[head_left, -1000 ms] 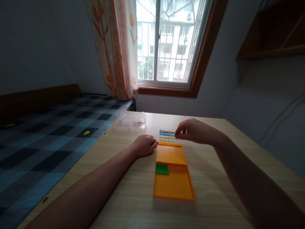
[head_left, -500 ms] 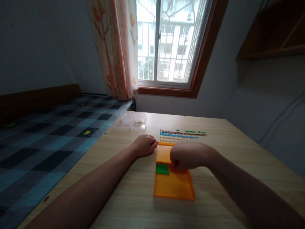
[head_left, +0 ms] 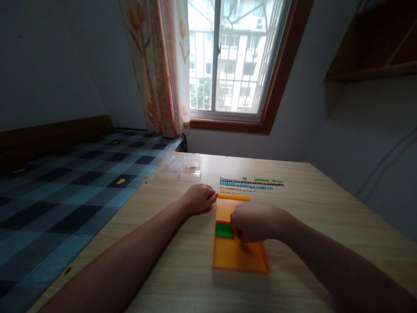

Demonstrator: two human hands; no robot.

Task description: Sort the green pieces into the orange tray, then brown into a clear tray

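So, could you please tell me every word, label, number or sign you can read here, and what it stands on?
Nothing is legible.
Lower window rail: tiny marks towards its left end, too small to read.
Bedspread: faint marks beside a yellow heart, too blurred to read.

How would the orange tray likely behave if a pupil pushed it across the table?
The orange tray would probably stay stiff, as its edges look straight and moulded. It seems unlikely to tip, lying low and flat on the table. The green pieces inside might slide, with bare floor beside them.
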